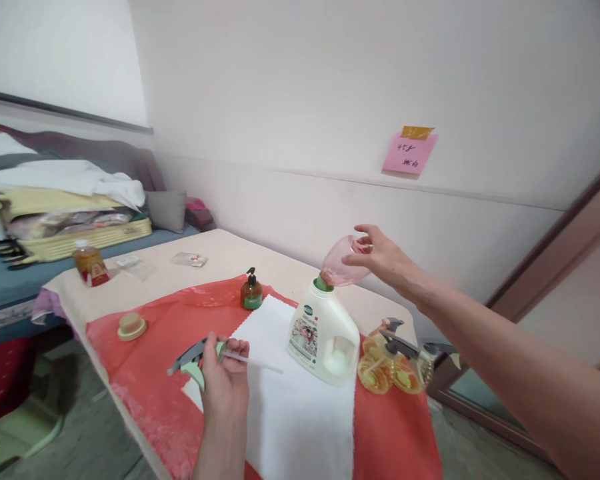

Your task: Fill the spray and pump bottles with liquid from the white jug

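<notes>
Reading the clock from the middle of the view, see the left hand (224, 380) nearest, at seven o'clock, turned palm up, with thumb and curled fingers closed around a green-and-grey spray head (194, 365). Notice its thin clear tube (263, 365) jutting toward three or four o'clock, above a white cloth (300, 430) at six. Beneath that, find a red sheet (150, 380), spreading from eight round to five.

Next, between five and six, find a white jug (320, 333), standing upright on the cloth with its handle toward four. Just beside it, between four and five, see yellow spray bottles (375, 377), clustered too closely to count surely. At eight, notice a beige cap (131, 327) and, nearer the middle, a brown pump bottle (251, 295), both on the red sheet.

Above the jug, toward four, see a pink see-through bottle (337, 261), tilted with its narrow end down at the green opening (323, 285). Cannot tell whether liquid is flowing. At three, find the right hand (383, 259), pinching the raised end between thumb and bent fingers.

Farther off, toward nine, see an amber bottle (91, 267) and a small packet (190, 259) on the pale table (230, 250). Beyond, see a grey pillow (166, 210) and, at two, a pink note (410, 155) taped to the wall (280, 113).
</notes>
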The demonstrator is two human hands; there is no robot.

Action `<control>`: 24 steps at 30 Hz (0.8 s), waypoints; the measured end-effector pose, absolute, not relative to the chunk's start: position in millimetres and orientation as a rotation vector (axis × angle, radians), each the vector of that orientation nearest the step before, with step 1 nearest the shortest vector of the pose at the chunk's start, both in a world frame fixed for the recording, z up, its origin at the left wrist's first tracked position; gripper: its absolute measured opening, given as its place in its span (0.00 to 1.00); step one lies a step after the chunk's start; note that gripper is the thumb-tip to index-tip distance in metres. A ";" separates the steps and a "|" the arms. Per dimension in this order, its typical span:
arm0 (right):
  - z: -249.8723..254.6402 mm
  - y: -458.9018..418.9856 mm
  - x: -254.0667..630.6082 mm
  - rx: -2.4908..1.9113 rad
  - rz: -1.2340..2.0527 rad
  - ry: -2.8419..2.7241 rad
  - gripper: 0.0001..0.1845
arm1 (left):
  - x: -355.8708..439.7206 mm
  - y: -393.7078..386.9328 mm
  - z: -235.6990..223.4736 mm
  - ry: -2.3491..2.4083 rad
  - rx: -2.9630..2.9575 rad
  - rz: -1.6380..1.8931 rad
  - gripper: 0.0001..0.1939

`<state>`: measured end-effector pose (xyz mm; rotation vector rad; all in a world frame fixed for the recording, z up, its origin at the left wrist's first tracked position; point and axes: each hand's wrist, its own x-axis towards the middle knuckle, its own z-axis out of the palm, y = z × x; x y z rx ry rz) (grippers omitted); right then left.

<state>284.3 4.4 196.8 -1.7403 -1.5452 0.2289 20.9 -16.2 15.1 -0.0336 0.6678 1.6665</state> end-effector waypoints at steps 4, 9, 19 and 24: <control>201.0 9.7 275.8 -1.747 0.199 -1.556 0.40 | 21.3 -16.2 17.1 0.674 -0.047 1.664 0.11; 202.2 10.2 268.1 -1.733 0.162 -1.559 0.40 | 22.2 -17.4 17.8 0.677 -0.038 1.660 0.11; 186.3 -8.3 271.7 -1.669 0.115 -1.464 0.40 | 26.1 -17.2 17.9 0.684 -0.008 1.657 0.11; 152.0 -38.6 280.0 -1.556 0.097 -1.316 0.47 | 27.5 -17.5 18.3 0.690 -0.014 1.654 0.11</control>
